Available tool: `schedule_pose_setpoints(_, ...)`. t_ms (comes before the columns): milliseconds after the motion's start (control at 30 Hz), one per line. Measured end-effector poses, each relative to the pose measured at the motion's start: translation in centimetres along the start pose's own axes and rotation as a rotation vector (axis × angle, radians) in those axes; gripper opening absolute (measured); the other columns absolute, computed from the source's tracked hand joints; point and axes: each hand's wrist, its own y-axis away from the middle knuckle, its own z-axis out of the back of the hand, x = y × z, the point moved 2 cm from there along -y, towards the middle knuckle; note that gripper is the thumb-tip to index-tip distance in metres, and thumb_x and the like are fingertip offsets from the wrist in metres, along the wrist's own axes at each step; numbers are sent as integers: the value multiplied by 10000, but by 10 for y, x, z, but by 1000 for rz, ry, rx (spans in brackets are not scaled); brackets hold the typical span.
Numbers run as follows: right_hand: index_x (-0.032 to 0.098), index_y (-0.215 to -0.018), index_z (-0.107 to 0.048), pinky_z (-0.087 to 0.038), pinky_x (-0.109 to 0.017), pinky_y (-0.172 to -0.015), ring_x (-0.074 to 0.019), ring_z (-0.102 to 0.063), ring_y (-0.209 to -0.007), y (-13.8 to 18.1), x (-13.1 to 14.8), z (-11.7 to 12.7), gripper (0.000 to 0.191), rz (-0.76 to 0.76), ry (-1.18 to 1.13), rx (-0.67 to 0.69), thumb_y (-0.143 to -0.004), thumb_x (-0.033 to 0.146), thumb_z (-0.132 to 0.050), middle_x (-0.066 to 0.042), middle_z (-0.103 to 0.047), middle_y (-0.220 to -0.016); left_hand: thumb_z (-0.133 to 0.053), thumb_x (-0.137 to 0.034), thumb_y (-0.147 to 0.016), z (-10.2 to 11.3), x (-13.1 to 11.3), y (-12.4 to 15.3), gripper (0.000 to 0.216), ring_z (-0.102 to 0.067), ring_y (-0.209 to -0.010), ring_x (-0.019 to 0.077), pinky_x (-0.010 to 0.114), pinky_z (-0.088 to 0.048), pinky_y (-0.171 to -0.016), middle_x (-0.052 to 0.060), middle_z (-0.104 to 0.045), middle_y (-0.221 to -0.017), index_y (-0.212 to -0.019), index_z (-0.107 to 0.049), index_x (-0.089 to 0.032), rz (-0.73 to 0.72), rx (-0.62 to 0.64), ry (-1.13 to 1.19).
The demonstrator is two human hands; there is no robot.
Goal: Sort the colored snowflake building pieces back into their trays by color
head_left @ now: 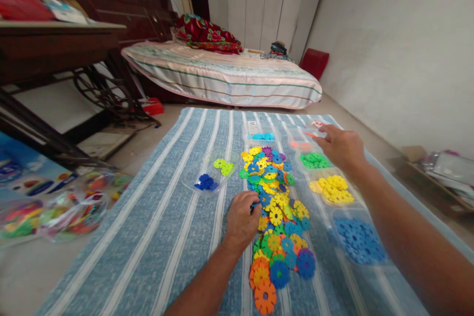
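Note:
Down the middle of the cloth runs a long pile of colourful notched plastic discs (276,216). At its left edge is my left hand (242,217), fingers curled round a dark blue disc (254,205). My right hand (342,147) reaches over the far right, pinching an orange disc (310,134) above a clear tub with orange discs (300,145). Nearer along that side stand tubs of green discs (314,160), yellow discs (335,189) and blue discs (359,239). Light blue discs (262,136) lie in a tub behind the pile.
A clear tray left of the pile holds dark blue discs (206,182) and lime discs (224,166). Bags of coloured pieces (74,212) lie on the floor at left. A cardboard box (433,187) stands at right; a bed (222,76) is behind the striped cloth (159,212).

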Motion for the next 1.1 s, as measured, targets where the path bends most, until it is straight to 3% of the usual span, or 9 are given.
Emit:
schedule_pose_setpoints(133,222,-943,-657,-376,-261,-571,-183,-608,-607,26,12,-6,273,52,-179,48,-831,409,-493,-21,-665,-667,-560,-108,-733,0,-1,0,112,-589,-948,202,373,-480,-879,44,-680,-945,-778,-611,-197,-12,-6,4)
schedule_pose_setpoints(400,212,-781,-618,-315,-196,-522,-105,-566,-549,154,74,5,139,308,-506,592,-844,267,-507,26,-632,-622,-575,-127,-732,-4,-4,1,104,-593,-950,198,373,-474,-893,36,-683,-948,-787,-616,-207,-15,3,-14)
schedule_pose_setpoints(533,213,-809,-596,-327,-212,-563,-133,-617,-653,199,93,11,63,457,-498,736,-809,275,-599,26,-667,-718,-581,-121,-727,-5,-4,0,110,-593,-958,198,370,-467,-905,41,-684,-953,-790,-617,-203,-6,10,-23)
schedule_pose_setpoints(667,204,-1063,-548,-345,-249,-556,-190,-637,-673,230,104,3,385,584,-386,676,-739,351,-694,-8,-687,-787,-579,-119,-729,-6,-4,0,118,-594,-958,193,367,-463,-909,37,-685,-948,-798,-617,-206,-3,8,-22)
schedule_pose_setpoints(733,193,-1104,-519,-345,-256,-549,-190,-631,-655,238,106,-1,445,612,-343,600,-728,337,-709,-18,-684,-793,-576,-122,-732,-6,-4,0,114,-594,-959,191,365,-463,-909,33,-684,-946,-791,-616,-210,2,6,-17)
schedule_pose_setpoints(900,185,-1026,-510,-321,-259,-513,-174,-598,-588,243,107,-4,289,639,-337,466,-774,223,-646,12,-638,-686,-566,-127,-736,-5,-4,0,116,-592,-960,190,365,-465,-907,28,-682,-952,-794,-616,-215,10,7,-15)
schedule_pose_setpoints(1100,188,-892,-544,-321,-247,-516,-159,-606,-575,240,99,-3,140,568,-407,538,-765,145,-582,9,-649,-682,-560,-129,-738,-3,-5,-1,117,-590,-962,194,374,-467,-908,27,-678,-955,-792,-615,-218,4,20,-22)
